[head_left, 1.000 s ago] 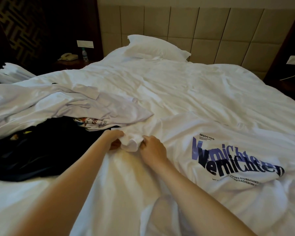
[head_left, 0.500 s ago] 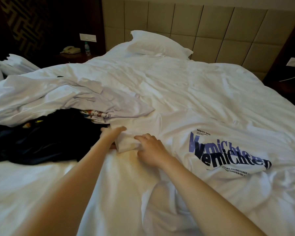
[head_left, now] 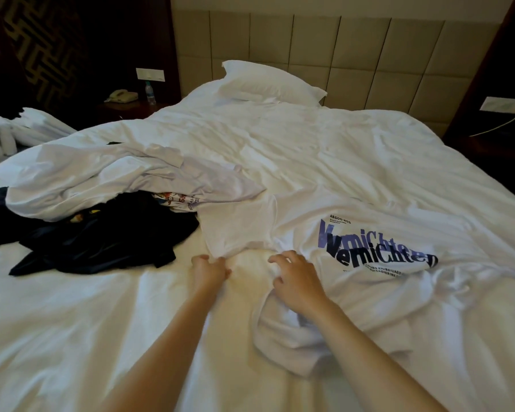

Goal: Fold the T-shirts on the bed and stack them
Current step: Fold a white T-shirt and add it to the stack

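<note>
Left hand [head_left: 209,270], right hand [head_left: 298,282] grip white T-shirt [head_left: 304,226] on bed [head_left: 309,150]

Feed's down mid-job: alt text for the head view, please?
The left hand and right hand grip a crumpled printed T-shirt near its sleeve on the white bed. An unfolded heap of dark and white shirts lies to its left.

Printed white T-shirt [head_left: 324,233], lying rumpled and print-up on the bed [head_left: 309,150]. One short sleeve is spread flat and the lower part is bunched. The left hand [head_left: 209,269] and right hand [head_left: 295,278] grip its near edge. Just beside it is a heap: black T-shirt [head_left: 107,236] under crumpled white T-shirts [head_left: 101,176], with a colour-printed T-shirt [head_left: 177,200] peeking out between.
</note>
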{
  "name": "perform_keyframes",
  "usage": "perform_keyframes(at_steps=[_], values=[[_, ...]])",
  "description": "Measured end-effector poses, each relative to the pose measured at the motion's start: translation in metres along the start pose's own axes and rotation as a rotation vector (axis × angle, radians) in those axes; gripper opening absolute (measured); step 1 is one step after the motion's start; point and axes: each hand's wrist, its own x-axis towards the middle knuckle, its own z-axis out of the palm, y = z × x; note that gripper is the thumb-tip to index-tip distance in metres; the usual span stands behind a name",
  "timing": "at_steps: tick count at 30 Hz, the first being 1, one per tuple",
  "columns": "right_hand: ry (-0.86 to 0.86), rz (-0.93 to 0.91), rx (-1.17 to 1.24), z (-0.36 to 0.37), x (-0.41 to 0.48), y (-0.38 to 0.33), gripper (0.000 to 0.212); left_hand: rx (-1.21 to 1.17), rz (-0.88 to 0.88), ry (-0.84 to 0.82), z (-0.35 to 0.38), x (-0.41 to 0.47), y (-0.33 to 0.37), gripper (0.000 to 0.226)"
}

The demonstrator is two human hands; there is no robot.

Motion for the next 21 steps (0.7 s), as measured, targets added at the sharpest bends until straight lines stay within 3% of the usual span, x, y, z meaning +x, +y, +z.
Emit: perform_keyframes(at_steps=[2,6,8,11,14,17,21], values=[[0.082,0.034,0.024,-0.001,-0.023,0.012,0.042,-0.034,-0.006,-0.083,0.007,-0.024,-0.013,0.023],[0.42,0.129,0.123,-0.007,-0.059,0.023,0.039,0.129,0.07,-0.401,0.016,-0.083,-0.021,0.044],[0.453,0.261,0.15,-0.014,-0.081,0.032,0.041,0.229,0.104,-0.488,0.018,-0.103,-0.021,0.034],[0.424,0.465,0.115,-0.019,-0.122,0.048,0.045,0.209,0.083,-0.449,0.015,-0.116,-0.027,0.033],[0.416,0.58,0.054,-0.017,-0.162,0.069,0.051,0.018,0.04,-0.38,0.01,-0.126,-0.037,0.023],[0.455,0.806,0.16,-0.02,-0.188,0.08,0.067,-0.103,-0.016,-0.31,0.004,-0.144,-0.04,0.008],[0.593,1.037,0.367,-0.024,-0.209,0.08,0.083,-0.554,-0.198,-0.333,-0.01,-0.173,-0.039,0.017]])
